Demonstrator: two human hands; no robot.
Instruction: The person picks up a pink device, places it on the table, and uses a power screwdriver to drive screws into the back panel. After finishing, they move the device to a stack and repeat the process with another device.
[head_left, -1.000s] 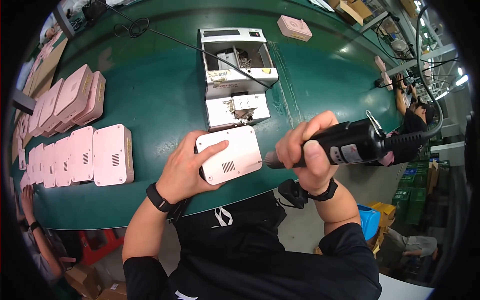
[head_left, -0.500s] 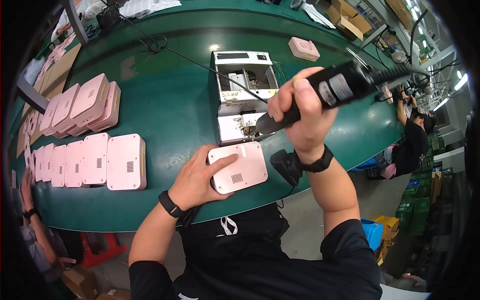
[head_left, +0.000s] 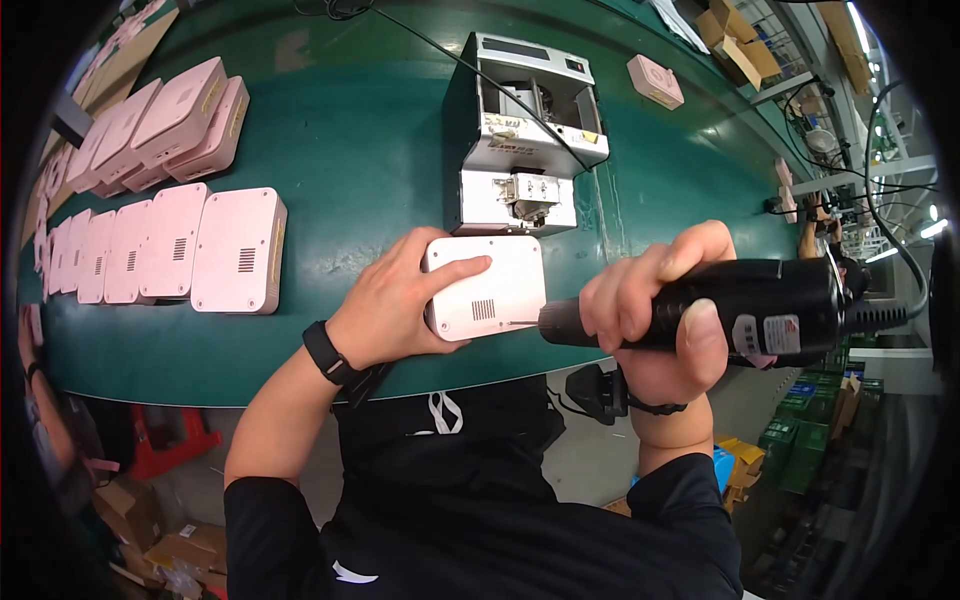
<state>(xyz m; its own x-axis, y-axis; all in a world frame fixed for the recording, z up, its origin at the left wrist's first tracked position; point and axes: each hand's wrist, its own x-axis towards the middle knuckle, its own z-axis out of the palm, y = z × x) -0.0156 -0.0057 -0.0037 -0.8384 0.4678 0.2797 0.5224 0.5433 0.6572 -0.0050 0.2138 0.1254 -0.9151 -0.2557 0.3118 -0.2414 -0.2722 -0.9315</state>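
My left hand (head_left: 400, 295) grips the left side of a pale pink plastic case (head_left: 510, 285), its index finger lying across the top. The case rests on the green table near its front edge, slotted face up, with holes at its corners. My right hand (head_left: 655, 310) is wrapped round a black electric screwdriver (head_left: 765, 285), held almost level. Its thin bit points left and reaches the case's near right corner; whether the tip sits in the hole, I cannot tell. Just beyond the case stands a silver and black screw feeder (head_left: 545, 150).
To the left are a row of pink cases (head_left: 235, 275) and a pile of more (head_left: 180, 115). Another pink piece (head_left: 656, 82) lies at the far right. A black cable (head_left: 470, 70) crosses above the feeder. Other people's arms show at both sides.
My right hand has brought the screwdriver from over the feeder down and right, its bit now at the case's near right corner. My left hand keeps hold of the case. The whole view has shifted.
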